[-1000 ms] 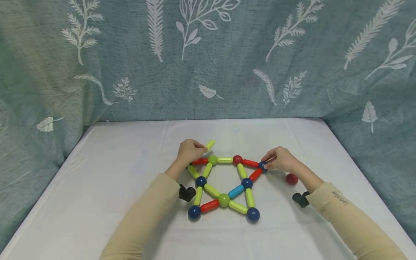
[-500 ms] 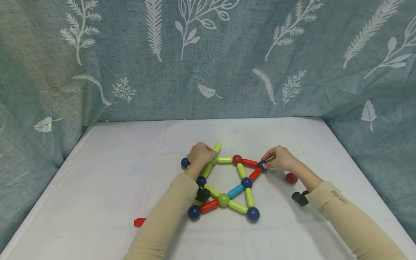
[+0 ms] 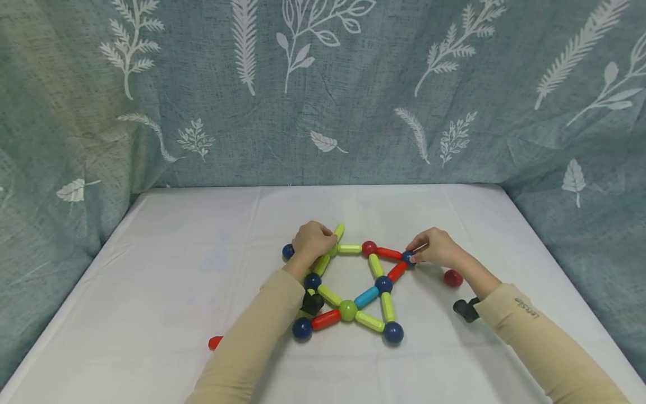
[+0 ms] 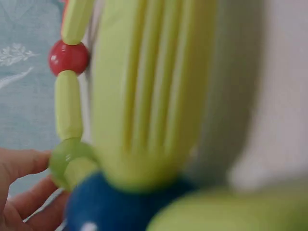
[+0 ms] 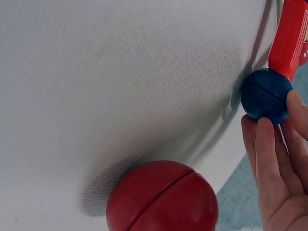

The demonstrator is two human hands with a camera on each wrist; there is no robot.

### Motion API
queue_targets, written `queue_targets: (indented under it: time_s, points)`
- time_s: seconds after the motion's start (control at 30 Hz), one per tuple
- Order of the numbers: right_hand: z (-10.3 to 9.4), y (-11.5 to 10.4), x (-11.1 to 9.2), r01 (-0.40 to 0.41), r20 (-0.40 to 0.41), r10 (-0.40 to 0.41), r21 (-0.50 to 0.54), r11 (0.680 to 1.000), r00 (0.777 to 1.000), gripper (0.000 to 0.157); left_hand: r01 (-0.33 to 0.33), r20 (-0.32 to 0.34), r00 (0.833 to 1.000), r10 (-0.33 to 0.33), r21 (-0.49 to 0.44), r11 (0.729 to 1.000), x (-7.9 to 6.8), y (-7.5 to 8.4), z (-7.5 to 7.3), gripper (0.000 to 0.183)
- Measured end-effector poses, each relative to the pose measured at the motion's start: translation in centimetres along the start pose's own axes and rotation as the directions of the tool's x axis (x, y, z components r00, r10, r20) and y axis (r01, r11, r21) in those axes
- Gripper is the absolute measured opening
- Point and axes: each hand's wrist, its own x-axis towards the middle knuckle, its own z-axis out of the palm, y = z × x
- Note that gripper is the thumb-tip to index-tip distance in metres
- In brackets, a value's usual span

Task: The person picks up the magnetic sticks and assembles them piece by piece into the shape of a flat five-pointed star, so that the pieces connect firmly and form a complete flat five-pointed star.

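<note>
A flat frame of magnetic rods and balls lies on the table. My left hand [image 3: 314, 240] is at its far left part. In the left wrist view, its thumb and fingers pinch the light green ball [image 4: 60, 156]. From that ball's far side a yellow-green rod [image 3: 340, 230] juts away. My right hand [image 3: 435, 247] pinches the dark blue ball [image 5: 264, 94] at the frame's far right corner, where red rods [image 3: 389, 254] meet it. Part of the frame's left side, near another dark blue ball [image 3: 288, 251], is hidden behind the left hand and sleeve.
A loose red ball [image 3: 453, 278] lies beneath the right forearm. A red rod [image 3: 215, 342] peeks out beside the left sleeve. Dark blue balls [image 3: 392, 333] form the frame's near corners. A patterned curtain [image 3: 323, 95] hangs behind the white-covered table [image 3: 151, 280].
My left hand has moved right with the yellow-green rod to the green ball, where the rod now juts out. The sleeve's shift uncovers the red rod's end. The right hand stays put.
</note>
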Motion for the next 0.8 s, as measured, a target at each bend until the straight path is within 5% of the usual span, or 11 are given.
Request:
queue_targets:
  time_s: [0.13, 0.23, 0.37, 0.5, 0.8]
  points:
    - [0.1, 0.1, 0.0, 0.005, -0.003, -0.005, -0.004, 1.000, 1.000, 0.023, -0.159, 0.056, 0.986, 0.157, 0.040, 0.986, -0.4, -1.5, -1.8, 0.025]
    - [0.1, 0.1, 0.0, 0.008, -0.007, -0.008, -0.006, 1.000, 1.000, 0.023, -0.207, 0.110, 0.974, 0.196, 0.100, 0.973, -0.7, -3.0, -3.6, 0.024]
    - [0.1, 0.0, 0.0, 0.011, -0.006, -0.011, -0.004, 1.000, 1.000, 0.023, -0.193, 0.149, 0.974, 0.173, 0.137, 0.972, -0.7, -5.0, -5.1, 0.025]
    - [0.1, 0.0, -0.1, 0.008, -0.010, -0.008, 0.000, 1.000, 1.000, 0.023, -0.178, 0.159, 0.973, 0.167, 0.057, 0.982, -0.6, -6.2, -5.8, 0.026]
    - [0.4, -0.2, -0.6, 0.042, -0.044, -0.044, -0.040, 0.998, 0.998, 0.021, -0.141, 0.160, 0.977, 0.142, -0.015, 0.990, 0.0, -6.8, -5.9, 0.025]
